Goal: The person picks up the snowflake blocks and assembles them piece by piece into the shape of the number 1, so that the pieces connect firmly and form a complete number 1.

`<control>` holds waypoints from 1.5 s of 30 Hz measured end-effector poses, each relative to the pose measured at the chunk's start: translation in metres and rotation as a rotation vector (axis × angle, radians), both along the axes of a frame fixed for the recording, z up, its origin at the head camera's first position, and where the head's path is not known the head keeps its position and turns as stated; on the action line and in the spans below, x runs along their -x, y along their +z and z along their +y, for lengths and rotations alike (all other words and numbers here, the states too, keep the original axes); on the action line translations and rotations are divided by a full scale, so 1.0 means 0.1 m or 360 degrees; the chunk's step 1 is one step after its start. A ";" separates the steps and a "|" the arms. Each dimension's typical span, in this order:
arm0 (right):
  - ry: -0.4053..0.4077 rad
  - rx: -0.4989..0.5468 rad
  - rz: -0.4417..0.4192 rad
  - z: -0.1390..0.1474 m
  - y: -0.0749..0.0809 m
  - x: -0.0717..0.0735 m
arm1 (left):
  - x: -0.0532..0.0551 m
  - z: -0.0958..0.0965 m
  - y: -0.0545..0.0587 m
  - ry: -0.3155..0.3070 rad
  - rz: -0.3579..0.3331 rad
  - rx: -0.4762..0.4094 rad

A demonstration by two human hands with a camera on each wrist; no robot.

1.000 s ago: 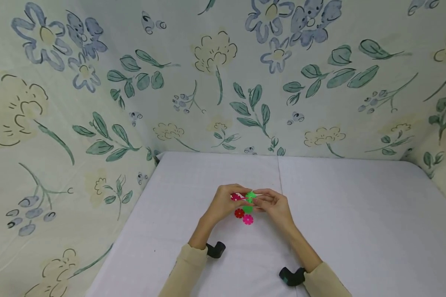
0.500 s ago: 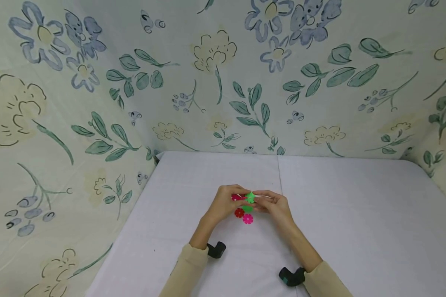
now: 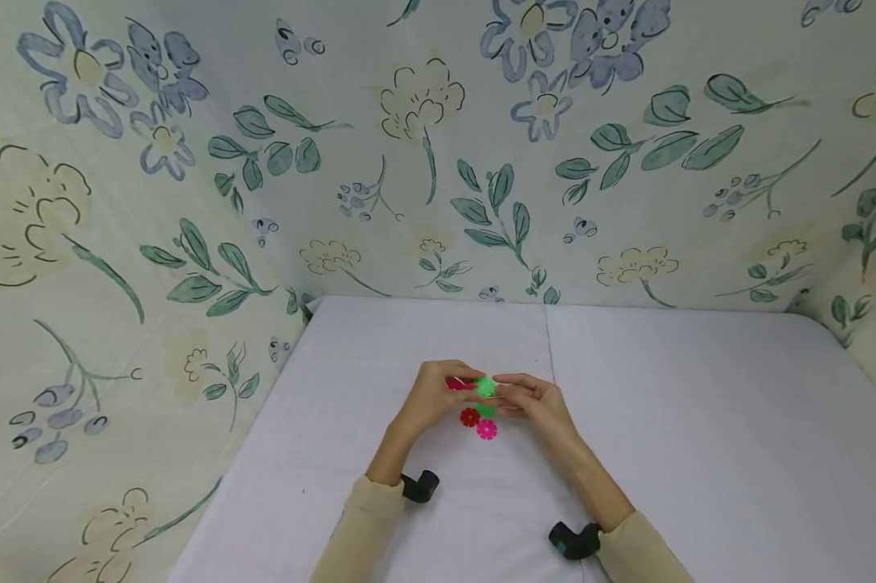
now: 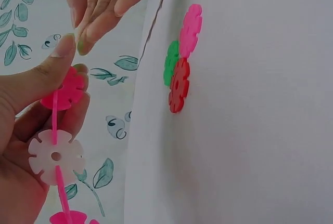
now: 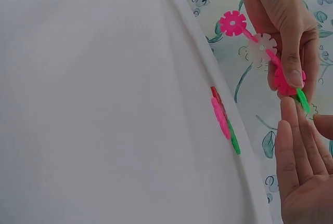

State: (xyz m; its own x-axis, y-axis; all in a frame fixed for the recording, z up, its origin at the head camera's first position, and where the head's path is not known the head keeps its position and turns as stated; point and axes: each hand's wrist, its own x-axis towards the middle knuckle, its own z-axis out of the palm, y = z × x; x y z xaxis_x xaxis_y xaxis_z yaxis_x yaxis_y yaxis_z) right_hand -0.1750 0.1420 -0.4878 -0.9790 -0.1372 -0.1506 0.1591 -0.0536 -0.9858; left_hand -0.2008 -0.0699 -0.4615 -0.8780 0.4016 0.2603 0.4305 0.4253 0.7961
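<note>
My left hand (image 3: pixel 432 398) pinches a chain of flower-shaped plastic discs between thumb and fingers. In the left wrist view the chain shows a pink disc (image 4: pixel 70 93) at the fingertips, a white disc (image 4: pixel 41 159) below it and another pink disc (image 4: pixel 68 218), joined edge-on by slotted pink discs. A green disc (image 5: pixel 303 101) sits at the chain's end by the left thumb. My right hand (image 3: pixel 543 405) is beside that green disc, fingers extended. Its thumb stands a little apart from the disc in the right wrist view; whether its fingertips touch the disc is unclear.
Under the hands, a loose red disc (image 3: pixel 470 418), pink disc (image 3: pixel 486 430) and green disc (image 3: pixel 486 410) lie close together on the white-covered table (image 3: pixel 700 437). A flower-patterned cloth (image 3: pixel 438 162) hangs behind. Black wrist cameras jut out near both sleeves.
My left hand has shifted slightly left with the chain, and the green end disc has moved with it. The right hand has stayed nearly in place, its fingertips now farther from that disc.
</note>
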 end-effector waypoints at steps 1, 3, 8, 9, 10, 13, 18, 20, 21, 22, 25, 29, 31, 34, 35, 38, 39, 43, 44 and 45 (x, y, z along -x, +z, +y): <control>-0.0001 -0.0009 -0.0004 0.01 0.00 0.01 | 0.01 -0.02 0.00 0.0007 -0.0002 -0.0003; -0.0006 -0.0021 -0.0005 0.03 -0.01 0.01 | 0.02 -0.05 0.01 0.0024 -0.0015 -0.0011; -0.0010 -0.0030 -0.0003 0.10 -0.01 0.04 | 0.05 -0.12 0.01 0.0075 -0.0057 -0.0026; -0.0009 -0.0036 -0.0005 0.11 -0.01 0.05 | 0.06 -0.13 0.01 0.0085 -0.0067 -0.0027; 0.0003 -0.0048 -0.0007 0.12 -0.02 0.06 | 0.06 -0.14 0.00 0.0093 -0.0068 -0.0023; 0.0048 -0.0142 0.0001 0.13 -0.05 0.06 | 0.07 -0.16 -0.02 0.0117 -0.0079 -0.0002; 0.0133 -0.0325 0.0016 0.09 -0.09 0.05 | 0.08 -0.18 -0.04 0.0108 -0.0069 0.0011; 0.0161 -0.0347 0.0023 0.06 -0.10 0.05 | 0.08 -0.18 -0.04 0.0100 -0.0076 0.0005; 0.0171 -0.0350 0.0028 0.04 -0.11 0.05 | 0.08 -0.18 -0.04 0.0100 -0.0080 0.0002; 0.0174 -0.0350 0.0024 0.03 -0.11 0.06 | 0.08 -0.18 -0.04 0.0105 -0.0092 0.0002; 0.0188 -0.0368 0.0035 -0.01 -0.11 0.07 | 0.07 -0.18 -0.04 0.0111 -0.0093 0.0007; 0.0181 -0.0443 0.0045 -0.03 -0.11 0.10 | 0.07 -0.17 -0.04 0.0076 -0.0076 0.0025; 0.0190 -0.0518 0.0071 -0.04 -0.11 0.13 | 0.07 -0.17 -0.04 0.0059 -0.0072 0.0031; 0.0198 -0.0658 0.0103 -0.05 -0.11 0.15 | 0.07 -0.16 -0.04 0.0060 -0.0075 0.0029; 0.0201 -0.0710 0.0119 -0.06 -0.11 0.15 | 0.07 -0.16 -0.03 0.0059 -0.0072 0.0030; 0.0195 -0.0811 0.0138 -0.08 -0.10 0.16 | 0.08 -0.16 -0.03 0.0045 -0.0077 0.0015; 0.0194 -0.0837 0.0146 -0.08 -0.10 0.15 | 0.08 -0.16 -0.03 0.0042 -0.0084 0.0014; 0.0164 -0.0883 0.0159 -0.10 -0.09 0.13 | 0.07 -0.16 -0.02 0.0044 -0.0089 0.0010; 0.0160 -0.0904 0.0170 -0.10 -0.08 0.12 | 0.07 -0.16 -0.02 0.0052 -0.0088 0.0013; 0.0161 -0.0931 0.0188 -0.11 -0.07 0.11 | 0.07 -0.16 -0.02 0.0061 -0.0092 0.0014</control>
State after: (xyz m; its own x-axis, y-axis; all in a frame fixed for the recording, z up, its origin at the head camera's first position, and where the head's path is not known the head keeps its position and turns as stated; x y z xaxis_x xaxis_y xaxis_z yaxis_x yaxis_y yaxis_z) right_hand -0.1863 0.1312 -0.4950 -0.9801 -0.1575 -0.1204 0.0231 0.5124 -0.8584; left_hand -0.2075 -0.0862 -0.4630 -0.9064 0.3692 0.2054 0.3671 0.4478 0.8153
